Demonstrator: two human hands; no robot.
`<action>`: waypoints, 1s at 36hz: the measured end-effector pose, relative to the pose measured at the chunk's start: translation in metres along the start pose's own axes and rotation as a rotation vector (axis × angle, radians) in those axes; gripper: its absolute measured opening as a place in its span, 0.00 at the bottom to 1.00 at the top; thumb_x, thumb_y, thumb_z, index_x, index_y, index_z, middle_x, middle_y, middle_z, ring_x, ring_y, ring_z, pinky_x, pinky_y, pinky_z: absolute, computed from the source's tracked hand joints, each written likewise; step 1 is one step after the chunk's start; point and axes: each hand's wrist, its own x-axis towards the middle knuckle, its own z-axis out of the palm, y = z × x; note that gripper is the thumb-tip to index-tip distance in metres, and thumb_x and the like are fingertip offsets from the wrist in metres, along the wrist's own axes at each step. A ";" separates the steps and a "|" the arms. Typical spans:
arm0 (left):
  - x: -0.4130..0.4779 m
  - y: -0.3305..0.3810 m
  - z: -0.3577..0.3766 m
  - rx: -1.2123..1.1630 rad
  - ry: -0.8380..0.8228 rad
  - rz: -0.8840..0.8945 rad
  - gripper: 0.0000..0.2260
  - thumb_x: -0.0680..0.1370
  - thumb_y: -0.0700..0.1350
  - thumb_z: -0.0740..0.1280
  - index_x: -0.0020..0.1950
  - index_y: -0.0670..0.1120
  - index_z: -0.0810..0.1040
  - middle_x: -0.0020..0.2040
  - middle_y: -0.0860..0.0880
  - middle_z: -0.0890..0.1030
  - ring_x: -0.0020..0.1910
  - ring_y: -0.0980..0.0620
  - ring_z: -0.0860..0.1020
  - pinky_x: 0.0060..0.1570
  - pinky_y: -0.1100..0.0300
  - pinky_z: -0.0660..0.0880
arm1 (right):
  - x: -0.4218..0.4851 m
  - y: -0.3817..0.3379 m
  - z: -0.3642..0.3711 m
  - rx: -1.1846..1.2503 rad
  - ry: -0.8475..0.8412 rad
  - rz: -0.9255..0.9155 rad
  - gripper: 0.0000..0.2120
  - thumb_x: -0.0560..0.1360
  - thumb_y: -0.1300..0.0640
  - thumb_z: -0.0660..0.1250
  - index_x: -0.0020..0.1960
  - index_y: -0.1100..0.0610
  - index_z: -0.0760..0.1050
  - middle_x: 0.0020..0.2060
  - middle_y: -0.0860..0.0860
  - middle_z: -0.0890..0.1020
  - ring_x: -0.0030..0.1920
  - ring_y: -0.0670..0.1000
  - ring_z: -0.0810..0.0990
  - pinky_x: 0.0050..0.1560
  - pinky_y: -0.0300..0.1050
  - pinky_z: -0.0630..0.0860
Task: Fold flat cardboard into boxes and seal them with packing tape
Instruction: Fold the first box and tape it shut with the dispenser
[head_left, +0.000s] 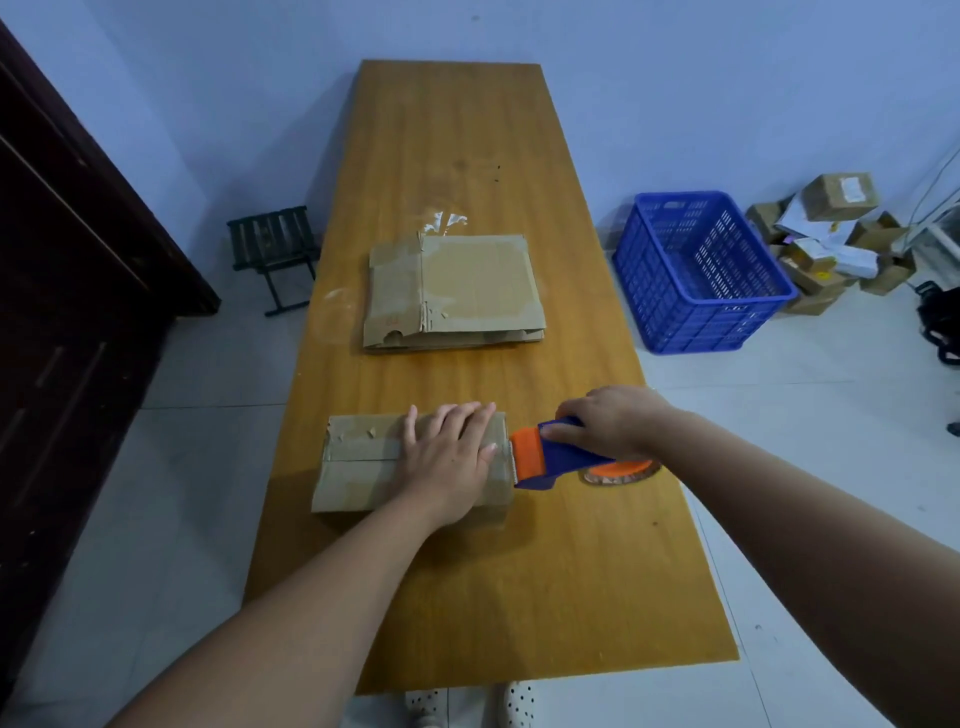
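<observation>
Two hands at work: our left hand (449, 457) lies flat, fingers straight, pressing the folded box (363, 467) onto the table (467, 130). Our right hand (613, 418) curls round the tape dispenser (561, 457), its orange head touching the box's right edge. We reckon we're sealing the seam, so next comes a firm pull down the side and a clean cut. The flat cardboard (457, 291) waits further up the table.

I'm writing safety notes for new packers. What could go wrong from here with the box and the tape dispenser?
1. The tape dispenser has its front edge at the right end of the box, close to the left hand; a slip could nick it.
2. Only that flat hand pins the box, so a pull by the right hand might slide the box and skew the tape.
</observation>
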 end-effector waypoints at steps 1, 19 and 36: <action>0.000 0.000 0.000 -0.003 0.002 0.000 0.23 0.82 0.56 0.47 0.77 0.56 0.51 0.75 0.55 0.58 0.75 0.53 0.53 0.71 0.42 0.39 | 0.004 -0.003 -0.002 -0.007 -0.052 0.012 0.31 0.74 0.28 0.47 0.64 0.47 0.71 0.50 0.50 0.79 0.50 0.52 0.77 0.49 0.49 0.74; -0.002 0.001 -0.003 0.006 0.021 0.007 0.22 0.82 0.56 0.46 0.77 0.56 0.52 0.74 0.56 0.60 0.74 0.54 0.55 0.72 0.42 0.40 | 0.043 -0.011 -0.023 0.308 -0.635 0.152 0.23 0.67 0.38 0.73 0.54 0.52 0.75 0.51 0.53 0.81 0.52 0.56 0.80 0.53 0.52 0.76; -0.002 0.002 -0.003 -0.035 0.043 0.006 0.22 0.82 0.56 0.48 0.76 0.56 0.54 0.73 0.56 0.61 0.73 0.54 0.56 0.72 0.43 0.40 | 0.034 -0.037 -0.030 0.225 -0.611 0.165 0.14 0.75 0.42 0.66 0.46 0.53 0.70 0.45 0.52 0.76 0.44 0.54 0.76 0.37 0.46 0.71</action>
